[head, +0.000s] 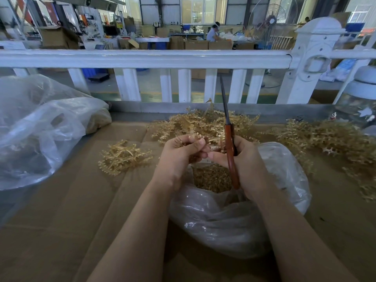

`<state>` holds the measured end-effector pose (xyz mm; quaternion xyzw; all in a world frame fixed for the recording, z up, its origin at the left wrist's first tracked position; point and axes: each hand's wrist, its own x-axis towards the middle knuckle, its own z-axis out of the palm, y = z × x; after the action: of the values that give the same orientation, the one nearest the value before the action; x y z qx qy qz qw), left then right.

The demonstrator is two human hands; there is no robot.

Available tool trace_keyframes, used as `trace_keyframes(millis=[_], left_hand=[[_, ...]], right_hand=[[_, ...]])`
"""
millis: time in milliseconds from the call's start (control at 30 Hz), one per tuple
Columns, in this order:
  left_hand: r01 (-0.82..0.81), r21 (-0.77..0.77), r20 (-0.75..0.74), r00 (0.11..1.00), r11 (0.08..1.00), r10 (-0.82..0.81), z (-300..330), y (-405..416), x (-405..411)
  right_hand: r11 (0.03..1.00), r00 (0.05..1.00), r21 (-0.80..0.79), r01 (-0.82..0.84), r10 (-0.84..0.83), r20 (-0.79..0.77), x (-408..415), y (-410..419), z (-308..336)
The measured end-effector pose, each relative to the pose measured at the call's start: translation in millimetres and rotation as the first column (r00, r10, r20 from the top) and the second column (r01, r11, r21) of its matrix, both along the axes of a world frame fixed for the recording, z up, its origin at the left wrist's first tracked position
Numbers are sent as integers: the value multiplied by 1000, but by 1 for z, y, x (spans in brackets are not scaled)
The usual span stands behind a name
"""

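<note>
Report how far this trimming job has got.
Done: the bag under the hands holds a layer of cut bits. In hand: the left hand pinches a sprig, and the right hand holds the scissors, blade pointing up, not cutting. Left: a back heap of sprigs and a right heap. Whether the small heap at the left is trimmed, I cannot tell.

both hands [179, 157] [242, 165] on a tan plastic sprig [213, 141], orange-handled scissors [231, 153] upright in the right, above an open bag [284, 180]
</note>
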<state>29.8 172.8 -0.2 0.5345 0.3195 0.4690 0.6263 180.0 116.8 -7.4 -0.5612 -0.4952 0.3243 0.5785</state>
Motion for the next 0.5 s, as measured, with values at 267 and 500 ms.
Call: trace_keyframes(millis=[267, 500], left_hand=[[-16, -11, 97, 995, 1000, 17, 3, -5, 0], [32, -156, 116, 993, 987, -14, 9, -8, 0]], right_hand=[[999, 999, -12, -30, 30, -25, 1, 1, -1], [994, 981, 56, -89, 97, -170, 3, -3, 2]])
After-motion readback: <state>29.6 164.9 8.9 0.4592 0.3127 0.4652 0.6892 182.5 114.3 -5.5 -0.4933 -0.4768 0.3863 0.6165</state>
